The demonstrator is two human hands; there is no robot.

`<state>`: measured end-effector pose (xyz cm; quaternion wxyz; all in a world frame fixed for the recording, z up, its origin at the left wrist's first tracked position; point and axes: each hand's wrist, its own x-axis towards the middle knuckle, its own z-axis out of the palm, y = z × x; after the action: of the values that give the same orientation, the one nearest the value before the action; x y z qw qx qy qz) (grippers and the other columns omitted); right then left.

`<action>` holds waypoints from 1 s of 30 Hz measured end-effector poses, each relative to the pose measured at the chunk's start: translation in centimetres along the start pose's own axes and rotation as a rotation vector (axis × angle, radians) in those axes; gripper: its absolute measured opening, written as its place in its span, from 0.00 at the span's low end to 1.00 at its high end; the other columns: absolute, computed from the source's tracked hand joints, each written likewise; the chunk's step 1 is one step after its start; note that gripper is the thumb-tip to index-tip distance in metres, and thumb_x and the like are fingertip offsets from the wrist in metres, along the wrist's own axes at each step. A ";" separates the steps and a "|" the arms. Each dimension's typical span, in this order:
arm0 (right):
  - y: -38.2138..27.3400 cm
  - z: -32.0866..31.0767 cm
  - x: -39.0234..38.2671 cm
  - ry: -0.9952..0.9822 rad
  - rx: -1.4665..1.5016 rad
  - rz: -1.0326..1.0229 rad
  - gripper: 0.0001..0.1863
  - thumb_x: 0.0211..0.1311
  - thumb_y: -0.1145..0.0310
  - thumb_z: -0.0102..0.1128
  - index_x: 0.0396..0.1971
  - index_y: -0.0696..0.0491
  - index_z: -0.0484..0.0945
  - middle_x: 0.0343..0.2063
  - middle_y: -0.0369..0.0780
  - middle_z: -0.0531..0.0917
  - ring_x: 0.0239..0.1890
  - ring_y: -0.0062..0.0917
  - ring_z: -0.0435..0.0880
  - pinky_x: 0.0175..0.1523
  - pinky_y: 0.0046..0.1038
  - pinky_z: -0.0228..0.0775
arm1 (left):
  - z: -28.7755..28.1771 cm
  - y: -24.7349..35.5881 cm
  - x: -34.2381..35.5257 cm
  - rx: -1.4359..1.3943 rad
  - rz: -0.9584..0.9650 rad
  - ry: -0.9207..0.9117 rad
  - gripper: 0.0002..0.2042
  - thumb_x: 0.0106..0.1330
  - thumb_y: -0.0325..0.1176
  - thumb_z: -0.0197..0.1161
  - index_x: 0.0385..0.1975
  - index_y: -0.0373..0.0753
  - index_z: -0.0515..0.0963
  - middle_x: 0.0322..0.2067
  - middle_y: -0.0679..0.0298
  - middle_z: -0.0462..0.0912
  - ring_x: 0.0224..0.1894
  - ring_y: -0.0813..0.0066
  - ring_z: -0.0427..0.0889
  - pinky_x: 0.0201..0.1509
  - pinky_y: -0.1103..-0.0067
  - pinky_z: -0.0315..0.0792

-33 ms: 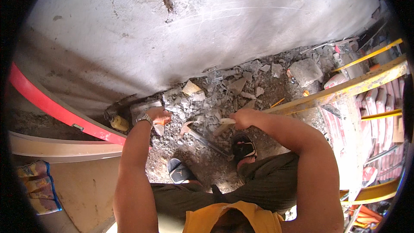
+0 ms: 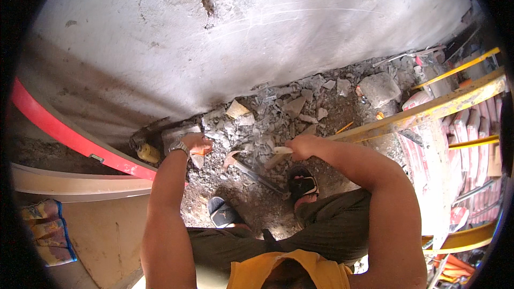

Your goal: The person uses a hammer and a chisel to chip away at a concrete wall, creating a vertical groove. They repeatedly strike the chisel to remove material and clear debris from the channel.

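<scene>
My left hand [image 2: 196, 143], with a watch at the wrist, is closed round a small orange object [image 2: 202, 151] whose kind I cannot make out. It is low over the rubble near the wall's foot. My right hand [image 2: 301, 147] grips a short pale, handle-like piece [image 2: 282, 150] pointing left; its far end is hard to tell from the debris. Between the hands and nearer my feet lies a claw hammer [image 2: 257, 176], its head to the left and its handle running toward my right sandal [image 2: 303, 183]. Neither hand touches the hammer.
A rough grey wall [image 2: 257, 37] rises ahead, with broken rubble [image 2: 294, 106] along its base. A red spirit level [image 2: 64, 134] and a yellow bottle [image 2: 148, 153] are at left. A yellow, paint-worn beam [image 2: 428, 112] and stacked bags [image 2: 468, 134] stand at right.
</scene>
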<state>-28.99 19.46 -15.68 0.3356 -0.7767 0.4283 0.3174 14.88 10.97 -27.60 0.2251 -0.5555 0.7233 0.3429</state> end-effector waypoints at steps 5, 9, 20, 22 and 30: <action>0.2 0.1 0.2 -0.046 -0.024 0.054 0.28 0.65 0.57 0.62 0.62 0.51 0.70 0.45 0.49 0.85 0.48 0.45 0.84 0.50 0.48 0.76 | 0.0 0.3 0.0 -0.054 -0.053 -0.030 0.35 0.57 0.67 0.60 0.44 0.36 0.84 0.43 0.50 0.88 0.46 0.51 0.87 0.50 0.63 0.78; 0.0 0.1 -0.5 -0.055 0.018 0.062 0.29 0.65 0.58 0.61 0.65 0.50 0.69 0.48 0.48 0.84 0.51 0.45 0.83 0.52 0.48 0.75 | -1.6 3.0 -1.8 -0.128 -0.058 -0.075 0.33 0.55 0.64 0.63 0.42 0.34 0.84 0.40 0.50 0.88 0.41 0.54 0.88 0.45 0.64 0.80; 0.5 0.8 -0.2 -0.054 0.046 0.082 0.26 0.64 0.62 0.59 0.63 0.48 0.73 0.49 0.46 0.84 0.50 0.42 0.85 0.53 0.46 0.76 | 0.3 0.3 0.8 0.086 0.039 -0.007 0.38 0.57 0.67 0.62 0.46 0.30 0.83 0.46 0.42 0.86 0.47 0.48 0.86 0.50 0.61 0.79; 0.7 0.9 -0.3 -0.068 0.059 0.098 0.26 0.63 0.62 0.60 0.62 0.48 0.74 0.48 0.45 0.85 0.49 0.41 0.85 0.52 0.46 0.76 | 0.2 0.9 0.8 0.127 0.064 -0.002 0.38 0.58 0.67 0.62 0.46 0.30 0.83 0.46 0.43 0.86 0.49 0.47 0.86 0.52 0.61 0.78; 0.4 0.3 -1.6 -0.072 0.078 0.095 0.24 0.61 0.61 0.61 0.59 0.47 0.76 0.44 0.45 0.86 0.48 0.42 0.86 0.51 0.47 0.76 | 0.1 2.7 0.2 0.086 0.014 -0.080 0.42 0.55 0.70 0.66 0.54 0.34 0.81 0.51 0.44 0.84 0.55 0.48 0.83 0.56 0.61 0.76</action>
<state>-30.13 20.29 -14.72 0.3651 -0.7299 0.4645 0.3438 12.26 11.26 -27.16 0.2751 -0.5261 0.7317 0.3348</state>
